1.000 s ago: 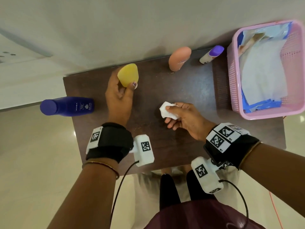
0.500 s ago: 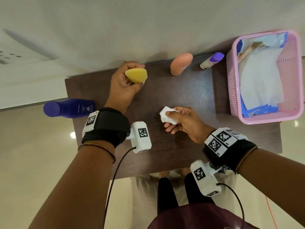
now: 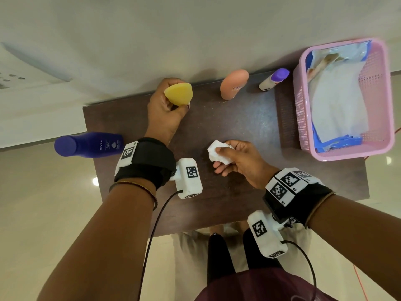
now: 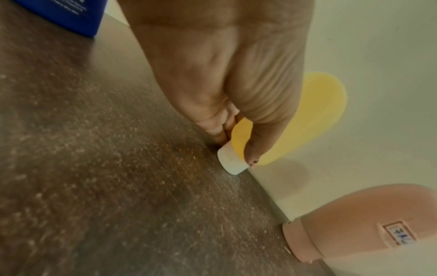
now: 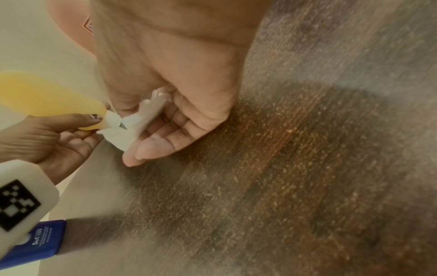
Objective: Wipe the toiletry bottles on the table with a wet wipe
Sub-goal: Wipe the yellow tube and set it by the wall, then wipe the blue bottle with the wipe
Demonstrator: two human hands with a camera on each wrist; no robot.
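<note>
My left hand (image 3: 167, 109) grips a yellow bottle (image 3: 179, 93) near the table's far edge; its white cap (image 4: 230, 161) points down and touches the dark tabletop (image 4: 94, 168). The same yellow bottle (image 5: 47, 97) shows in the right wrist view. My right hand (image 3: 236, 158) pinches a crumpled white wet wipe (image 3: 218, 152) over the table's middle, apart from the bottle; the wipe (image 5: 137, 123) sits between thumb and fingers. A blue Nivea bottle (image 3: 89, 144) stands at the left edge. A peach bottle (image 3: 234, 84) and a small white bottle with a purple cap (image 3: 273, 79) stand at the back.
A pink plastic basket (image 3: 351, 152) with a wipes pack and white cloth sits at the table's right end. The wall runs right behind the table's far edge. Bare wood (image 3: 238, 124) lies between my hands and the basket.
My left hand has carried the yellow bottle away from me toward the far edge, tipping it cap-down to the table. The right hand with the wipe has barely shifted.
</note>
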